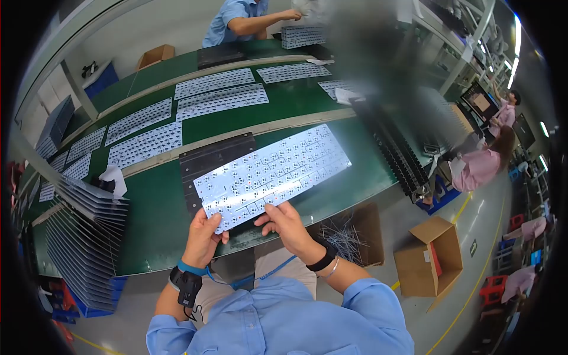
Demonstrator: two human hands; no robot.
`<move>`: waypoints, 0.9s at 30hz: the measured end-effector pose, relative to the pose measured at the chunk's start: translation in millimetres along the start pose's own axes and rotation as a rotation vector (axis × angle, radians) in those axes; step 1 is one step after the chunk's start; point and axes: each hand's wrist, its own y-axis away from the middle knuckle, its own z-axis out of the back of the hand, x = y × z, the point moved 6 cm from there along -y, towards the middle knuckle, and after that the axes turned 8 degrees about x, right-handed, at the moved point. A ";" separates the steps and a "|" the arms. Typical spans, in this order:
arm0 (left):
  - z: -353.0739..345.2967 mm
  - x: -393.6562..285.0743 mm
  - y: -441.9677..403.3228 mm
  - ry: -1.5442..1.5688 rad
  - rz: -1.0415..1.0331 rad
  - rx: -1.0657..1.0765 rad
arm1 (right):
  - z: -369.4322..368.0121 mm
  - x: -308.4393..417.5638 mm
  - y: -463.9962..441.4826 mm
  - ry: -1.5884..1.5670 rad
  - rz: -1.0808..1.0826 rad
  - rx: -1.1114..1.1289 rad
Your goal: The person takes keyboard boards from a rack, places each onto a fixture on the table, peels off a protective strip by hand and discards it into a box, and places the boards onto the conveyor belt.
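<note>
**While held, the board [272,177] slants far-right**

While the left hand [201,239] clamps its near-left corner, the right hand's [291,229] thumb touches the near long edge; whether the curled fingers grip, I cannot tell. Beneath lie plate [207,155] and bench [145,222].

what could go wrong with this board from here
The white board is held only near its close edge, by the left hand and right hand, so its far end might dip or twist. It also hangs partly over the black plate, so lowering it carelessly could scrape its underside.
</note>
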 end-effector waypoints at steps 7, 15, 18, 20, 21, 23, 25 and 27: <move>10.2 -10.4 13.2 -0.036 -0.035 -0.014 | 21.1 5.1 7.5 -0.138 -0.056 0.079; 15.2 -18.3 21.5 -0.100 -0.097 -0.028 | 54.6 19.4 23.1 -0.120 -0.018 0.080; 1.4 -7.1 15.4 -0.065 -0.083 -0.022 | 38.2 22.0 17.7 -0.135 -0.001 0.100; -10.9 0.8 11.0 -0.056 -0.064 -0.013 | 34.7 17.3 12.6 -0.169 0.011 0.075; -15.8 5.3 9.2 -0.045 -0.049 -0.011 | 32.6 15.5 10.8 -0.171 0.015 0.071; -26.2 13.7 4.1 -0.044 -0.056 -0.006 | 32.1 16.2 9.5 -0.212 0.050 0.052; -34.5 22.2 -0.5 -0.018 -0.047 -0.036 | 35.8 17.3 10.3 -0.234 0.073 0.026; -43.5 29.7 -5.0 -0.006 -0.033 -0.034 | 43.7 20.3 11.1 -0.258 0.105 -0.051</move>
